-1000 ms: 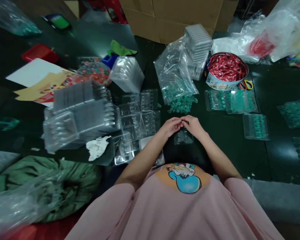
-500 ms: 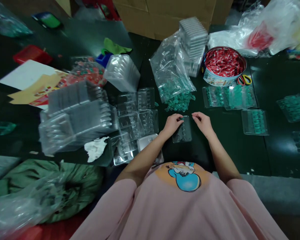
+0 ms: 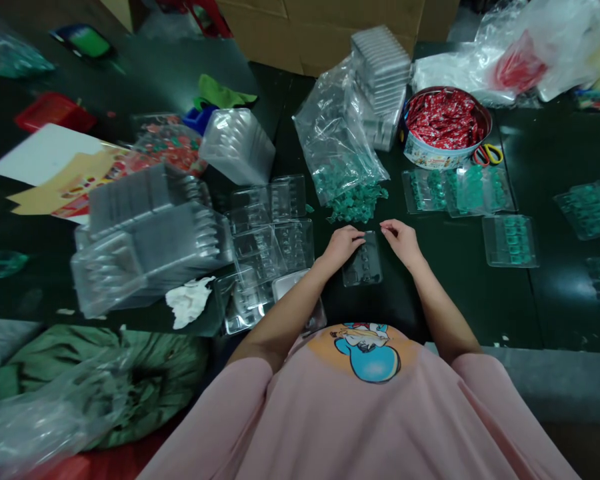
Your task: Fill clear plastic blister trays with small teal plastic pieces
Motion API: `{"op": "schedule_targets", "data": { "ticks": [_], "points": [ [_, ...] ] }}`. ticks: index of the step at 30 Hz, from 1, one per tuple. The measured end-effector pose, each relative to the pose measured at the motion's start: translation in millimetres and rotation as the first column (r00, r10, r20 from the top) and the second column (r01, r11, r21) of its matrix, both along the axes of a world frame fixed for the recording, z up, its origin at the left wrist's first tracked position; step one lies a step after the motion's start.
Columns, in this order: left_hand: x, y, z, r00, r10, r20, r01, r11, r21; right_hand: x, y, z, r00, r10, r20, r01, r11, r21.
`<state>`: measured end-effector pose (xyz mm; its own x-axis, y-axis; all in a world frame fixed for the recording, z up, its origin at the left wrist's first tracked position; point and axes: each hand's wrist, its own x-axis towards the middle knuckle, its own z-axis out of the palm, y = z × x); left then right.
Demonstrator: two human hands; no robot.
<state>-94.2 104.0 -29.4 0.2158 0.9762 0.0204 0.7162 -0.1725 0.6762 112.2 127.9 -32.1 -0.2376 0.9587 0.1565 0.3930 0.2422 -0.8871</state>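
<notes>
A small clear blister tray (image 3: pixel 364 263) lies on the dark green table just in front of me. My left hand (image 3: pixel 344 244) rests curled at its upper left corner, fingertips pinched on a tiny piece I cannot make out. At the tray's upper right, my right hand (image 3: pixel 400 239) has its thumb and forefinger pinched together. A loose heap of small green pieces (image 3: pixel 356 202) spills from a clear plastic bag (image 3: pixel 336 143) just beyond both hands.
Stacks of empty clear trays (image 3: pixel 150 233) crowd the left side. Filled trays of green pieces (image 3: pixel 457 190) lie to the right. A round tin of red packets (image 3: pixel 445 127) with scissors (image 3: pixel 489 155) stands behind them. Cardboard boxes (image 3: pixel 325 27) line the back, and a crumpled tissue (image 3: pixel 187 300) lies near the front edge.
My hands, joined together above the tray a second ago, have parted to its two upper corners. The view has shifted slightly.
</notes>
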Motion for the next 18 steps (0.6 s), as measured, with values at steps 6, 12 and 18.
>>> {"op": "schedule_targets", "data": {
  "ticks": [6,12,18],
  "points": [
    [3,1,-10.9,0.992,0.048,0.12,-0.046,0.999,-0.017,-33,36,-10.0,0.988,-0.001,0.154,-0.017,0.993,0.118],
    [5,1,-16.8,0.993,0.048,0.11,-0.048,0.999,-0.002,-50,46,-16.9,0.924,-0.023,0.381,-0.061,0.977,0.206],
    [4,0,-4.4,0.989,0.075,0.128,-0.073,0.997,-0.023,-40,42,-13.6,0.984,-0.04,0.174,0.02,0.993,0.118]
  ]
}}
